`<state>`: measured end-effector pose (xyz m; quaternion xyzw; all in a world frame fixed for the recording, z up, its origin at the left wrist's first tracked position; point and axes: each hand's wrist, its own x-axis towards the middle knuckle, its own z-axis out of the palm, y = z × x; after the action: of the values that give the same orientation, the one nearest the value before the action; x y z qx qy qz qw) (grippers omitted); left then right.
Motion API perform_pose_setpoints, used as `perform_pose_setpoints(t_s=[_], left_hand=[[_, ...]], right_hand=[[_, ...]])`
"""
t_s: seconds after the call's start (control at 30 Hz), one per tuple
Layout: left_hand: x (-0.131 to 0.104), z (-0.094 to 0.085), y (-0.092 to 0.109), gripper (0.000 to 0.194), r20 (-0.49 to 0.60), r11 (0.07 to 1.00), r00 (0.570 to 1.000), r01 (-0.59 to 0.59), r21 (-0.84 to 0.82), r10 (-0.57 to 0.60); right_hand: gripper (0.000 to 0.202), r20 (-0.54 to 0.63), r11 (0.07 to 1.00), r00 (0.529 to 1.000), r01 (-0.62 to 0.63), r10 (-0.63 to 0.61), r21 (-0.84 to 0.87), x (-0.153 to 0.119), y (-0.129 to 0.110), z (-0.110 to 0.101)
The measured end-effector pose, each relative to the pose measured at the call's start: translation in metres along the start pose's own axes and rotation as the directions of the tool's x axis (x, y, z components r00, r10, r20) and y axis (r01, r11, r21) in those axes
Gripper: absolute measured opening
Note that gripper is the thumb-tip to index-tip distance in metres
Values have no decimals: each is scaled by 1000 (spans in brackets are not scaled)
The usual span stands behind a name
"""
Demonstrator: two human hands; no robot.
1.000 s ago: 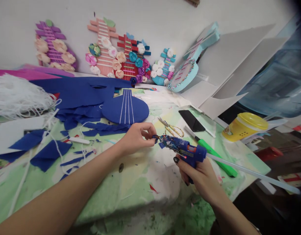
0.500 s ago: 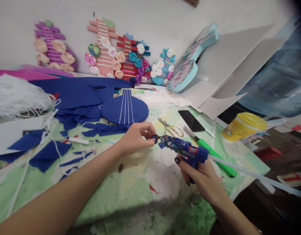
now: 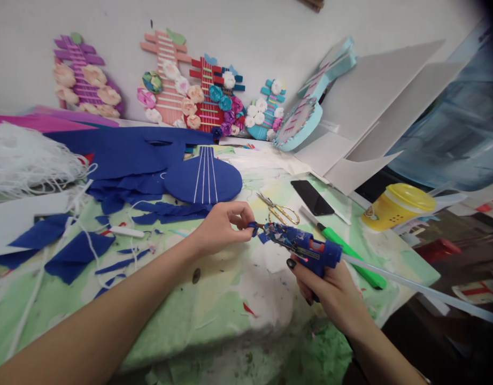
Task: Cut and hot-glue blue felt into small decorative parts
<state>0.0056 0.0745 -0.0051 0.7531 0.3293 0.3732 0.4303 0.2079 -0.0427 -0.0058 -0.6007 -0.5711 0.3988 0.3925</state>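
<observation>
Glue gun body is smooth blue plastic with a bit of shine, but the front end's rough and crusty with stuck-on scraps. Scissors look like polished metal, gold-toned handles. Knife handle is slick green plastic, phone glossy black. Blue sheet is totally matt, felt or paper, can't tell. String pile looks soft, fibrous.
</observation>
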Motion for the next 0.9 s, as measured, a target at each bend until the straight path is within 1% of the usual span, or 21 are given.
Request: perform_pose_setpoints(t_s=[0.1, 0.2, 0.33, 0.53, 0.67, 0.9], left_hand=[[0, 0, 1, 5, 0, 1000, 1000, -2, -14, 2], [-1, 0, 0, 5, 1, 1000, 1000, -5, -24, 5], [-1, 0, 0, 6, 0, 1000, 1000, -1, -17, 1], [-1, 0, 1, 6, -1, 1000, 1000, 8, -27, -9], [-2, 0, 0, 6, 9, 999, 1000, -8, -42, 9], [-1, 0, -2, 6, 14, 1000, 1000, -25, -8, 25]], right_hand=[[22, -1, 995, 1000, -21, 21, 99, 1, 1, 1], [25, 28, 979, 998, -55, 50, 195, 1, 1, 1], [30, 42, 968, 998, -58, 49, 244, 0, 2, -1], [32, 42, 976, 998, -44, 36, 213, -1, 1, -3], [28, 33, 982, 999, -45, 40, 183, 0, 1, -2], [29, 19, 996, 999, -41, 39, 79, -1, -1, -2]])
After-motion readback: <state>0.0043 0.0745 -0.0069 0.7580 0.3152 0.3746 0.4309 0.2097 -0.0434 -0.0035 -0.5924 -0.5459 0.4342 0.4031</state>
